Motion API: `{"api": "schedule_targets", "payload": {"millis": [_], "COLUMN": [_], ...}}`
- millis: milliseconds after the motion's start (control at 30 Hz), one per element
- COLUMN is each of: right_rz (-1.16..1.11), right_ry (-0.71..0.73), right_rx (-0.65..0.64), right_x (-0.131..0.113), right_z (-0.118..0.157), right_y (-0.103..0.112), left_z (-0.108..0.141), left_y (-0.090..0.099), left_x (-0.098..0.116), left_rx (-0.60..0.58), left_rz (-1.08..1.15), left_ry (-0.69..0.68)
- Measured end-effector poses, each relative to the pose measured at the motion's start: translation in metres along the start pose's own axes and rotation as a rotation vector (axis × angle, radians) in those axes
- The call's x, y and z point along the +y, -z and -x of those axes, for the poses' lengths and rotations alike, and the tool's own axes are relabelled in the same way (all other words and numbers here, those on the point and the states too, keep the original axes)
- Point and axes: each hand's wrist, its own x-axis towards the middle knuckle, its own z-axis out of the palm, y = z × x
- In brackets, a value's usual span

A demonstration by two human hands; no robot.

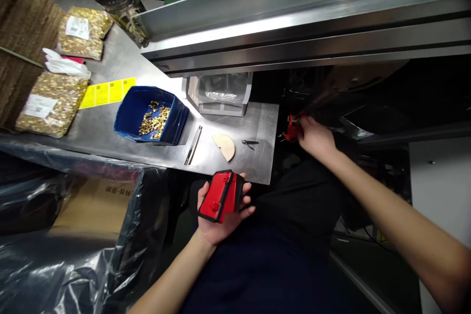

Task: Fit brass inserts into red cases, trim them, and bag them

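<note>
My left hand is palm up below the bench edge, its fingers curled around red-and-black plastic housings. At least two pieces seem to lie together there. Off to the right, beyond the bench end, my right hand reaches into a dark area, fingers closed on a small red part with thin shiny tips at its lower left. What exactly that part is cannot be made out. Between my hands, on the metal bench, lie small black pliers, a pale half-round piece and a slim metal tool.
A blue bin holds many small brass pieces; a grey bin with a clear liner stands beside it. Bags of brass pieces and yellow labels lie left. A metal rail crosses behind. Black plastic sheeting drapes a box lower left.
</note>
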Motion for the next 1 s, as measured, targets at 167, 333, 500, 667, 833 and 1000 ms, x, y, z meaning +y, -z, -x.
{"api": "schedule_targets", "payload": {"millis": [167,333,500,667,833,1000], "right_rz": [-0.825,-1.967,-1.912,-0.786,-0.255,-0.161], "right_ry": [0.103,-0.34,-0.227,0.187,0.389,0.399], "right_rx": [-0.331,-0.336,-0.213,0.074,0.263,0.343], "right_x": [-0.095,-0.151,-0.117,-0.115,-0.152,-0.159], "right_z": [0.116,0.182,0.18,0.138,0.094,0.087], "right_y": [-0.022,-0.054,-0.036,-0.028,-0.063,-0.079], "left_z": [0.008,0.012,-0.018,-0.078,-0.159,-0.224], "left_y": [0.002,-0.007,-0.032,-0.059,-0.092,-0.112], "left_x": [-0.003,-0.011,0.013,0.103,0.177,0.209], "left_rx": [-0.033,-0.08,-0.034,0.438,0.534,0.584], "left_rz": [-0.236,-0.641,-1.144,-1.834,-2.097,-2.35], "left_ry": [-0.068,0.097,-0.021,-0.659,-0.844,-0.739]}}
